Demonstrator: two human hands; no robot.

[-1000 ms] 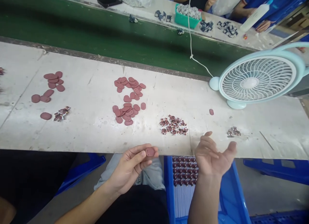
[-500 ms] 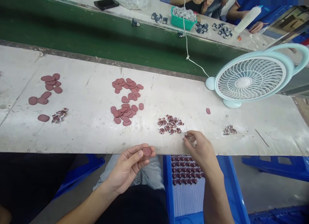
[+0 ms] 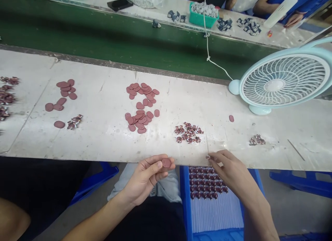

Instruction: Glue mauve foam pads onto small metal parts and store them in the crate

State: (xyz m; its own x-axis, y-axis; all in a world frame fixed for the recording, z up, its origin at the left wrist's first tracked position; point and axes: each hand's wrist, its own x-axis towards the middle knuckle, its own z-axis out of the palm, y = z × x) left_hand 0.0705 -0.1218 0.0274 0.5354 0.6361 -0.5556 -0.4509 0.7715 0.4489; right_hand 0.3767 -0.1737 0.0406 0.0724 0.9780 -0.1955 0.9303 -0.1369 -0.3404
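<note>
My left hand (image 3: 146, 177) holds a reddish-brown oval disc (image 3: 166, 162) between thumb and fingers at the table's front edge. To its right, my right hand (image 3: 228, 166) pinches a small part (image 3: 208, 157) too small to make out well. A cluster of small brown-and-white pieces (image 3: 188, 133) lies on the white table (image 3: 111, 140) beyond my hands. Two heaps of oval discs (image 3: 140, 119) sit left of that cluster. Below the edge, a blue tray (image 3: 216, 213) carries rows of small dark red pieces (image 3: 204, 182).
A light blue fan (image 3: 275, 85) stands at the right, its white cord running back. More discs (image 3: 66, 87) and pieces (image 3: 75, 122) lie at the left. Blue stools (image 3: 301, 182) flank the tray and my legs. Other people sit across a green divider (image 3: 103, 36).
My right hand has moved toward the table's front edge, away from the piece cluster, with its fingers still pinched. My left hand keeps the disc. The whole view has shifted slightly.
</note>
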